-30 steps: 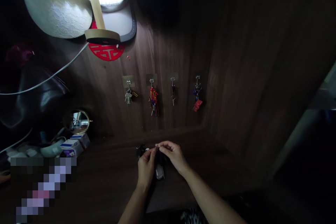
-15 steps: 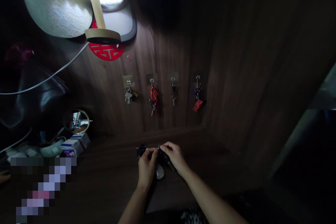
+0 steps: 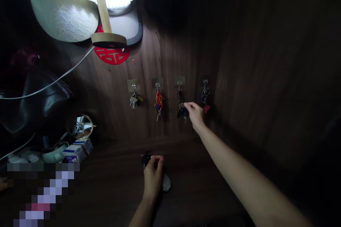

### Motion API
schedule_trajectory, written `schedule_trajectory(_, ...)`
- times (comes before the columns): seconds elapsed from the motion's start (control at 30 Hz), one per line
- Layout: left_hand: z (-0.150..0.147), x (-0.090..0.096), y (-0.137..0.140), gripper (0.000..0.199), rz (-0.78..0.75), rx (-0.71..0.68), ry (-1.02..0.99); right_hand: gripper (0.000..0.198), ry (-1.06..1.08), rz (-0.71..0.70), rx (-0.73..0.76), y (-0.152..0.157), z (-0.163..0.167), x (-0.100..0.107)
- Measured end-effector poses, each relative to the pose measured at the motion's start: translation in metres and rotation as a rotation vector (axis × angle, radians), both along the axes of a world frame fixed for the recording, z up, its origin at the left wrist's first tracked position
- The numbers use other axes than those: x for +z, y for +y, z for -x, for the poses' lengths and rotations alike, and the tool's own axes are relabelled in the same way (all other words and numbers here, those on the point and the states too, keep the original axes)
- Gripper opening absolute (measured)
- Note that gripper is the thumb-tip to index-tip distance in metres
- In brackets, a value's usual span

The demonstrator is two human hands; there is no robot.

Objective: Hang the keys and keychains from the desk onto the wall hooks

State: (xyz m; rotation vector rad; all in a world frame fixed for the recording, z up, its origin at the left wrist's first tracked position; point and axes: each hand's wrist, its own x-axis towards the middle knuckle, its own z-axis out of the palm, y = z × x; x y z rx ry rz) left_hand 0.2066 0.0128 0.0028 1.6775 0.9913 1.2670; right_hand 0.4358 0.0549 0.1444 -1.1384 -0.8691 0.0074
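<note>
The small black key bunch (image 3: 182, 112) hangs just below and to the left of the grip of the nearer right hand (image 3: 196, 115), which pinches it at its top, while the left hand (image 3: 152, 175) is well below, its hold unclear.

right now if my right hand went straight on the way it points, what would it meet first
Probably the dark key holder hanging from the third hook from the left, just up and left of your right hand; depth is unclear here, so the wooden wall might come first.
</note>
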Motion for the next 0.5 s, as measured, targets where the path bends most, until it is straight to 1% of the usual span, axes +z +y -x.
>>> schedule_trajectory(0.07,-0.001,-0.001,0.001,0.029,-0.002,-0.004,0.008,0.032,-0.065,-0.018,-0.063,0.013,-0.013,0.026)
schedule_trajectory(0.13,-0.002,-0.001,0.002,0.030,0.002,-0.006,0.010,0.030,-0.125,-0.005,-0.114,0.024,-0.021,0.046)
schedule_trajectory(0.23,-0.003,0.000,0.002,0.030,0.009,-0.006,0.007,0.028,-0.184,0.038,-0.172,0.036,-0.027,0.062)
schedule_trajectory(0.3,-0.003,0.000,0.002,0.030,0.011,-0.014,0.004,0.026,-0.197,0.093,-0.213,0.041,-0.028,0.065)
schedule_trajectory(0.37,-0.003,0.000,0.001,0.030,0.012,-0.022,-0.002,0.027,-0.201,0.139,-0.240,0.046,-0.029,0.062)
schedule_trajectory(0.43,-0.003,-0.001,0.002,0.030,0.012,-0.024,-0.004,0.029,-0.196,0.146,-0.242,0.049,-0.029,0.056)
schedule_trajectory(0.5,-0.002,-0.001,0.002,0.030,0.006,-0.022,0.002,0.033,-0.164,0.135,-0.213,0.051,-0.029,0.047)
